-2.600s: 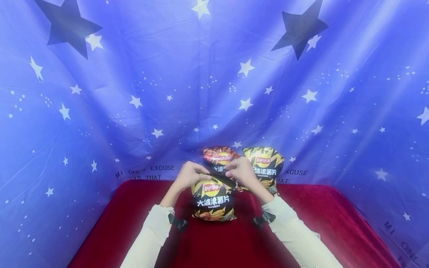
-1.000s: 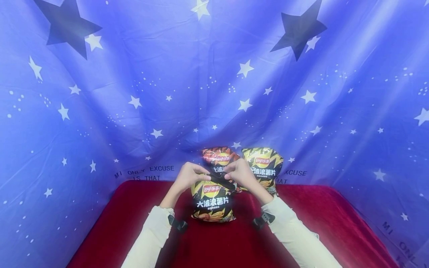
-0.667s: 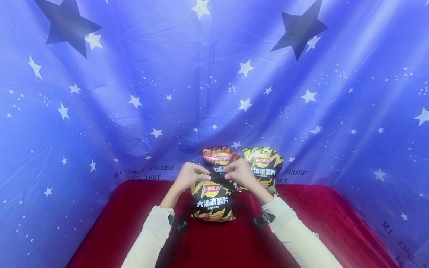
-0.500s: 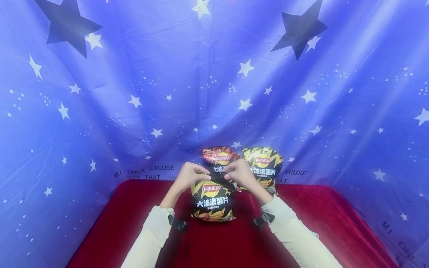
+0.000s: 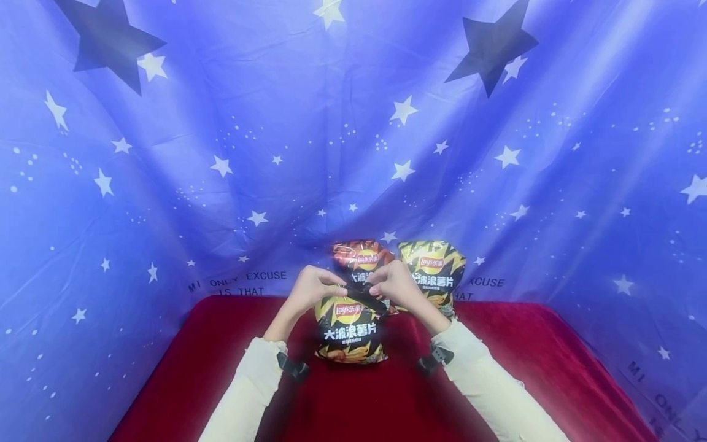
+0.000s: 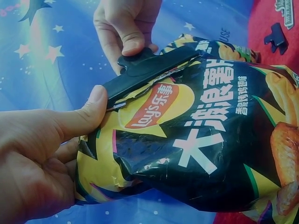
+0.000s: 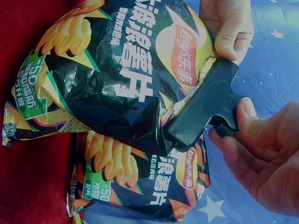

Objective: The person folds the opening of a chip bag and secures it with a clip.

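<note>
A yellow and black Lay's chip bag stands on the red cloth, its torn top edge toward the back. Along that edge lies a wide black bag clip, also showing in the left wrist view. My left hand pinches the bag's top corner, thumb in front at the clip's end and fingers behind. My right hand pinches the clip's handles between thumb and fingers, as the right wrist view shows. The clip's long bar overlaps the bag's opening.
Behind stand a red chip bag and another yellow and black chip bag. On the red tablecloth, a second black clip lies near a pale, dark-marked object. A blue starry curtain hangs behind the table.
</note>
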{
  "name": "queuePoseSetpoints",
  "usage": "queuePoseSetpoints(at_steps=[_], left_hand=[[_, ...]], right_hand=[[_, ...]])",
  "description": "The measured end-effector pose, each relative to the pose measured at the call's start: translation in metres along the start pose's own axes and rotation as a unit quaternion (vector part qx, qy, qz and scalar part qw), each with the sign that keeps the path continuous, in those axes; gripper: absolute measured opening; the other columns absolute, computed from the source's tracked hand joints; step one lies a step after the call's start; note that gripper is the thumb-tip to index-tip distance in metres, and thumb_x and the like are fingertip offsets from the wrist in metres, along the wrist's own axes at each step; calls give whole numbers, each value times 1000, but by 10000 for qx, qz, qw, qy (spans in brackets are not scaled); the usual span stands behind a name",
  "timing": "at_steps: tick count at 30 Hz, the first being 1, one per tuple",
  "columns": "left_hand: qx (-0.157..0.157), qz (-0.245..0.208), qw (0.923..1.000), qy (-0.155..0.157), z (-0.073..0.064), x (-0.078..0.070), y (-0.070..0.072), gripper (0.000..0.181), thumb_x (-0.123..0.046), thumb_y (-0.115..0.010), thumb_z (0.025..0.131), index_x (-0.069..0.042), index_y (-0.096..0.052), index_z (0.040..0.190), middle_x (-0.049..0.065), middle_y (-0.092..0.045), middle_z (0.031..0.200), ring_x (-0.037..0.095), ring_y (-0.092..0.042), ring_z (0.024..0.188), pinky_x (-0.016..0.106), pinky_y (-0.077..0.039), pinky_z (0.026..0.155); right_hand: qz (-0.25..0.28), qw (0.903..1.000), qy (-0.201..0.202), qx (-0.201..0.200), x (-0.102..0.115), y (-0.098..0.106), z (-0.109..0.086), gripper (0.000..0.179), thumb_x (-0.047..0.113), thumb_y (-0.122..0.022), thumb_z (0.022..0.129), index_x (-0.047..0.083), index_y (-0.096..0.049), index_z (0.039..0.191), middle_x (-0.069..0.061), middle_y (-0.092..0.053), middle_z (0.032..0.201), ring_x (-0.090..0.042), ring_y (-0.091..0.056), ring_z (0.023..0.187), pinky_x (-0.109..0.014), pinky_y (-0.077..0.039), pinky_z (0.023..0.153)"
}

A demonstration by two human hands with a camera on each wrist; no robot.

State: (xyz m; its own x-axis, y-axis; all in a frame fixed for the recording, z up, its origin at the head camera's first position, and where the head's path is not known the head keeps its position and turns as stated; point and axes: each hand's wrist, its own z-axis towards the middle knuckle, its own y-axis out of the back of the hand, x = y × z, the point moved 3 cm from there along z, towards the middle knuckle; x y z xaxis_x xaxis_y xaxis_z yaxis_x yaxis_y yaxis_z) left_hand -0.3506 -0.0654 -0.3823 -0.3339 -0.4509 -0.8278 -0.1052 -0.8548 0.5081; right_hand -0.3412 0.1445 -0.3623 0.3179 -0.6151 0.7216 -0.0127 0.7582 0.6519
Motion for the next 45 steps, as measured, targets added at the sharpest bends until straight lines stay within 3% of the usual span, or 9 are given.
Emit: queuePoseSetpoints(at_steps=[17, 28, 36, 45], left_hand=[[66, 27, 9999, -86, -1, -1, 1, 17, -16, -90, 77, -9, -83, 90, 6, -80, 88, 19, -73, 91, 38, -59, 86], [381, -2, 9988, -299, -4, -4, 2, 17, -16, -88, 79, -7, -82, 93, 8, -80, 90, 17, -72, 86, 30, -58, 78], [419, -24, 9984, -368, -6, -7, 3, 17, -17, -87, 80, -6, -82, 93, 9, -80, 90, 16, -73, 85, 30, -59, 78], [461, 1, 9983, -357, -6, -7, 3, 18, -18, -87, 80, -7, -82, 93, 8, -80, 90, 16, -72, 86, 30, -58, 80]], right_hand=[[168, 9989, -237, 361, 2, 1, 1, 24, -7, -79, 76, -4, -77, 101, -22, -77, 98, -18, -72, 68, -35, -62, 66], [102, 9981, -118, 599, 0, 2, 0, 26, -5, -80, 78, -4, -77, 103, -22, -77, 101, -24, -74, 80, -32, -62, 71], [167, 9978, 10, 647, -4, 3, 0, 27, -3, -80, 78, -3, -76, 105, -21, -77, 104, -29, -74, 92, -37, -62, 80], [429, 9955, 171, 826, -8, 5, -3, 27, 1, -79, 81, -4, -75, 108, -21, -77, 105, -29, -74, 93, -39, -62, 83]])
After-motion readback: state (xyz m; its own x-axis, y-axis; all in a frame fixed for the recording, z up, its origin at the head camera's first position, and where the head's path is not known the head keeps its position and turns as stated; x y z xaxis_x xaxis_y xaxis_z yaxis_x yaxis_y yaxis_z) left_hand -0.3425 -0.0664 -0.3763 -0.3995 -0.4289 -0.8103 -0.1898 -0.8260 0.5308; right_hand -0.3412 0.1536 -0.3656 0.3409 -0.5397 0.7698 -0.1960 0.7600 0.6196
